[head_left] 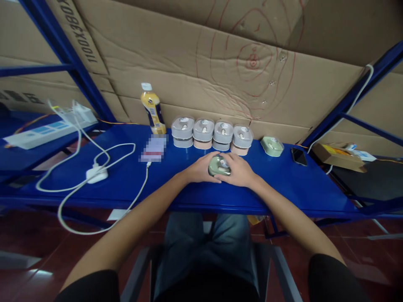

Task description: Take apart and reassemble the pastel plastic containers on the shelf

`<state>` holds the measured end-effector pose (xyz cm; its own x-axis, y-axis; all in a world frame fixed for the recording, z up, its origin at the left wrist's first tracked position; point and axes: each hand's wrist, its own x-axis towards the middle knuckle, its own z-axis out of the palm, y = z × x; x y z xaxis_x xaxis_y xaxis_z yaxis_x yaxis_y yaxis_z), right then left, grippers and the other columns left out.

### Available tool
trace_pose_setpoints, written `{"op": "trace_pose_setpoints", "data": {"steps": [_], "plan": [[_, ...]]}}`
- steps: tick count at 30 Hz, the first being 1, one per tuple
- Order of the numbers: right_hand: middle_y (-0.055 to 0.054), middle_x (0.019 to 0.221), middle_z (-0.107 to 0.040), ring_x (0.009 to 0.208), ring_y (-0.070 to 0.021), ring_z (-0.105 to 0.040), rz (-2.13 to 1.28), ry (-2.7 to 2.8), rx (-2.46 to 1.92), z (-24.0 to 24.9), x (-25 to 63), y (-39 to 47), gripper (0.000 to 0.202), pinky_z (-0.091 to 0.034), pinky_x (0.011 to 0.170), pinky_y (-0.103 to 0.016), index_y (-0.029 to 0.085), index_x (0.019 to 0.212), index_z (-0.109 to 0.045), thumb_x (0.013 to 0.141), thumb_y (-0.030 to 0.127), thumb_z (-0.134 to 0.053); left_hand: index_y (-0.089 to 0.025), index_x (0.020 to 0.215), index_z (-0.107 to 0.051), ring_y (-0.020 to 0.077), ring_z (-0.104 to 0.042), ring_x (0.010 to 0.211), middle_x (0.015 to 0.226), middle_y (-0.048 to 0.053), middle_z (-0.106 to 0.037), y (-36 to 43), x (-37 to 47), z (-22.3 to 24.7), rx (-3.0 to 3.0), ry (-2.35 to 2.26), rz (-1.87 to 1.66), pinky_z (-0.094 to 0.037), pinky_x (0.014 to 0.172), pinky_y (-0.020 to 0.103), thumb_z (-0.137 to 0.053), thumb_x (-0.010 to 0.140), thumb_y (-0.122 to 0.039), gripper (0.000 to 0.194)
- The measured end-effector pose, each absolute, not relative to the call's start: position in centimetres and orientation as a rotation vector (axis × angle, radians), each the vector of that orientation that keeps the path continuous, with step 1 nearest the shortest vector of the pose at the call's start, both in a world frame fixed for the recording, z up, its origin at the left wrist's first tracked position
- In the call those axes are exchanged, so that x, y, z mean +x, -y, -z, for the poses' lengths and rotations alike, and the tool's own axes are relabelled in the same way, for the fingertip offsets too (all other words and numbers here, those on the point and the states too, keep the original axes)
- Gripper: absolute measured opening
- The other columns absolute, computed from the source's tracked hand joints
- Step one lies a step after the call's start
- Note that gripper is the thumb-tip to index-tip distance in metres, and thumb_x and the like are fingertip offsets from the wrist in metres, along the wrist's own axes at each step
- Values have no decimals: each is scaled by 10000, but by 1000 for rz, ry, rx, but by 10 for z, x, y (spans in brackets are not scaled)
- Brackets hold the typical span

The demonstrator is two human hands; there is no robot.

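Both my hands are wrapped round a small green box with a clear, shiny lid at the front middle of the table. My left hand closes on its left side and my right hand on its right, the fingers covering much of the rim. A small pale piece and a round label show through the lid. Behind my hands stands a row of similar boxes, stacked in pairs, grey and peach under clear lids. Another green box sits alone to the right.
A yellow drink bottle stands at the back of the blue table. A white cable runs from a blurred-out phone-like item past a charger. A dark phone and an open cardboard box lie right; a power strip lies left.
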<state>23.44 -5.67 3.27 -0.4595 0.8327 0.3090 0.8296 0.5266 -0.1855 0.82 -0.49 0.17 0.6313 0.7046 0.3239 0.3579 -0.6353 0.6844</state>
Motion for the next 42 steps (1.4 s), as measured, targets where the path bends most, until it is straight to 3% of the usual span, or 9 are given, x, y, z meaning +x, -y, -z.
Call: {"op": "trace_pose_setpoints", "data": {"steps": [7, 12, 16, 26, 32, 37, 42], "plan": [[-152, 1395, -695, 1257, -326, -687, -412, 2130, -1139, -17, 248, 30, 706, -551, 1083, -511, 207, 1424, -572, 887, 636, -733, -217, 1568, -457, 395, -542, 1446, 1555, 163, -572, -4, -1, 1, 2301, -876, -853, -427, 1232, 542, -985, 604, -522, 1140], [-127, 1331, -744, 1219, -324, -714, -452, 1998, -1265, -18, 293, 27, 608, -553, 1074, -516, 210, 1363, -608, 909, 605, -700, -287, 1275, -756, 336, -592, 1358, 1386, 96, -617, 1, -1, -3, 2358, -861, -793, -438, 1232, 521, -859, 790, -575, 574], [-135, 1329, -750, 1215, -338, -715, -446, 1940, -1371, -19, 306, 24, 638, -554, 1076, -537, 199, 1349, -630, 874, 612, -732, -285, 1155, -822, 337, -577, 1363, 1356, 95, -616, 2, 0, -5, 2342, -838, -793, -431, 1242, 523, -796, 844, -618, 457], [-160, 1352, -734, 1227, -351, -709, -426, 1972, -1445, -22, 313, 20, 722, -559, 1074, -548, 182, 1378, -654, 826, 631, -776, -215, 1124, -802, 352, -611, 1281, 1248, 121, -658, -25, -26, -4, 2260, -1221, -992, -460, 1197, 550, -764, 842, -657, 526], [-158, 1361, -732, 1228, -349, -706, -368, 2019, -1400, -22, 312, 23, 752, -550, 1086, -546, 185, 1369, -671, 783, 630, -826, -222, 1154, -779, 339, -618, 1297, 1299, 124, -676, -25, -27, -5, 2283, -1121, -997, -450, 1204, 546, -769, 840, -670, 547], [-135, 1367, -738, 1251, -346, -705, -319, 1977, -1198, -34, 299, 33, 780, -541, 1106, -532, 215, 1408, -659, 775, 637, -833, -219, 1337, -683, 325, -619, 1343, 1408, 124, -674, -9, -16, -13, 2299, -891, -1015, -452, 1210, 504, -846, 785, -625, 704], [-115, 1380, -732, 1266, -333, -697, -313, 2139, -1051, -43, 272, 42, 813, -525, 1133, -523, 254, 1437, -650, 756, 643, -864, -214, 1478, -544, 371, -602, 1380, 1497, 139, -630, 2, 0, -9, 2272, -884, -892, -457, 1202, 512, -948, 647, -575, 992]]}}
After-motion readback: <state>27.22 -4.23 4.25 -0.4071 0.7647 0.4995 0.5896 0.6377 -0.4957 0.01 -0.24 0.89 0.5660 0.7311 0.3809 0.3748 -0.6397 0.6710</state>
